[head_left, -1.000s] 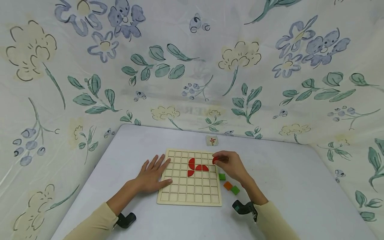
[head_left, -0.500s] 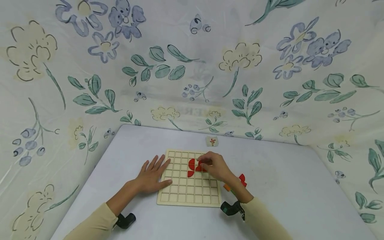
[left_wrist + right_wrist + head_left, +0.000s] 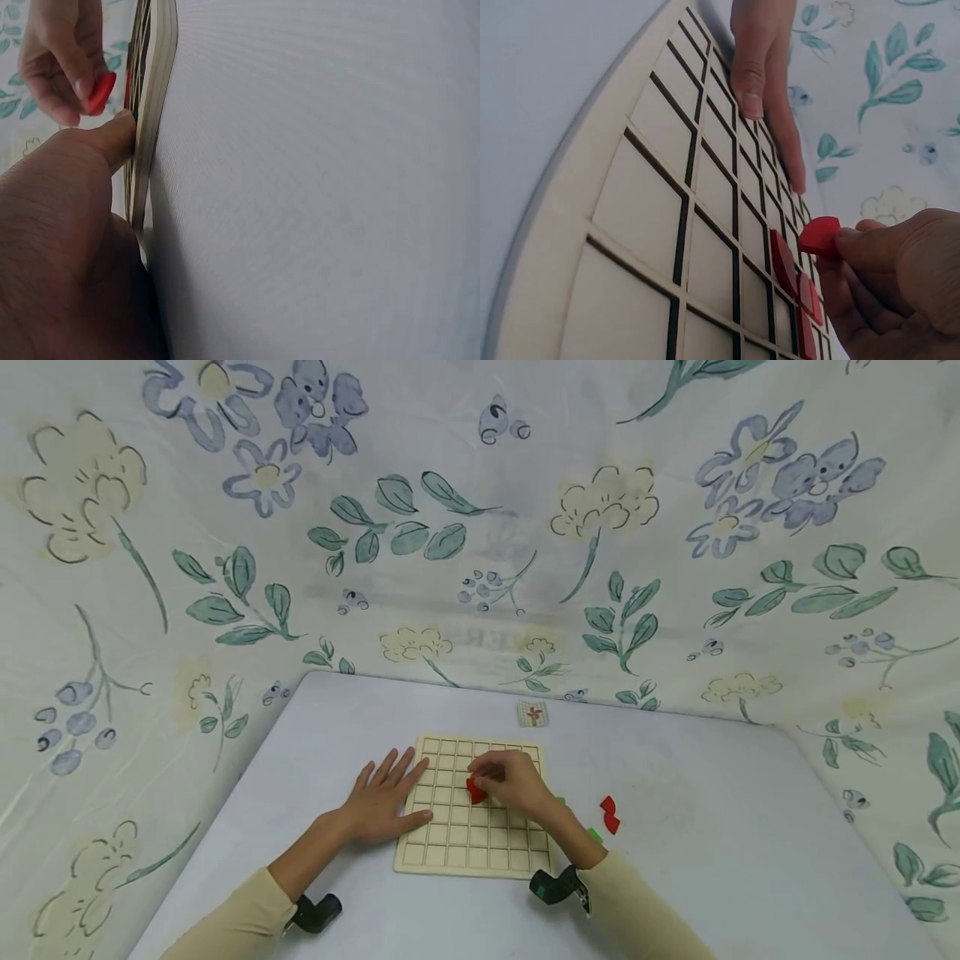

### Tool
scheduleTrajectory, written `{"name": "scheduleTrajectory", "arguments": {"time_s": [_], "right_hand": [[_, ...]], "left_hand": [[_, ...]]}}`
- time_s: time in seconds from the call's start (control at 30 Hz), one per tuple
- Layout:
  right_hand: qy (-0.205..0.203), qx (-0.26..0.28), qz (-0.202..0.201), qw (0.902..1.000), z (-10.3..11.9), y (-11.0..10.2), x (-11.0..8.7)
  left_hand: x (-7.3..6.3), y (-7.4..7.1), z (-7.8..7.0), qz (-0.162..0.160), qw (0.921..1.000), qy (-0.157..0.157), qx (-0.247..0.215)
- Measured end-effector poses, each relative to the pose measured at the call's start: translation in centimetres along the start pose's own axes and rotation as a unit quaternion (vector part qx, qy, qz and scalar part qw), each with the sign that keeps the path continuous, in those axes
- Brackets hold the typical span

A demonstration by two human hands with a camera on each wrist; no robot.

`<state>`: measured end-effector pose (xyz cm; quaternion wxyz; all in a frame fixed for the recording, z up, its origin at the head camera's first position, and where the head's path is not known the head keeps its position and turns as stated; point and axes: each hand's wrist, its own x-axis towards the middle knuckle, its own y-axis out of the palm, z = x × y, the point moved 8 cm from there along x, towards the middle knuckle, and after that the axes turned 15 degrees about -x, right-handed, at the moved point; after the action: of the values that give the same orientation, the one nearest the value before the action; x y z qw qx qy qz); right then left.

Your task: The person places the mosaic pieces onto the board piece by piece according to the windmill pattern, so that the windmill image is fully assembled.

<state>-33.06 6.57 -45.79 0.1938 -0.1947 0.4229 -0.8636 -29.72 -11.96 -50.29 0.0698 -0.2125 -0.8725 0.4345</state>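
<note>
A square wooden grid board [image 3: 457,857] lies on the table. My left hand [image 3: 381,803] rests spread on its left edge, fingers straight, thumb on the board's surface. Above the middle cells, my right hand [image 3: 514,785] pinches a red quarter-circle tile [image 3: 820,236] between thumb and fingers, held clear of the grid in the right wrist view. Below it, several red pieces sit in the cells, among them a red tile [image 3: 783,262] in the right wrist view. In the head view the right hand covers most of them. The left wrist view shows the same pinched red tile.
Two loose red tiles [image 3: 611,823] lie on the table right of the board. A green tile [image 3: 595,835] shows partly beside the right forearm, and another green bit peeks out higher. Behind the board lies a small pattern card [image 3: 533,714]. A floral curtain hangs beyond the table.
My right hand has carried the red tile leftward from the board's right edge to its middle, uncovering two loose red tiles at the right. The left hand stays in place.
</note>
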Motion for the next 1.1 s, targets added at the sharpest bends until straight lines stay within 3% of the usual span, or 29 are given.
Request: {"name": "scheduleTrajectory", "arguments": {"time_s": [0.17,0.43,0.63,0.9,1.1], "right_hand": [[-0.003,-0.006,0.004,1.0000,0.7,0.8,0.5],[-0.012,-0.016,0.004,0.9998,1.2,1.7,1.0],[-0.040,-0.057,-0.009,0.9975,1.9,2.0,0.9],[-0.042,-0.140,-0.018,0.9891,2.2,1.9,0.6],[-0.041,-0.136,-0.011,0.9898,2.1,2.3,0.4]], "left_hand": [[-0.2,-0.1,-0.4,0.004,0.9998,-0.004,0.020],[0.1,0.3,0.2,-0.013,0.9998,0.012,-0.003],[0.0,0.3,0.3,-0.017,0.9997,0.019,-0.002],[-0.1,0.0,-0.2,-0.004,0.9998,0.013,0.016],[-0.2,-0.2,-0.4,-0.004,0.9997,0.011,0.022]]}}
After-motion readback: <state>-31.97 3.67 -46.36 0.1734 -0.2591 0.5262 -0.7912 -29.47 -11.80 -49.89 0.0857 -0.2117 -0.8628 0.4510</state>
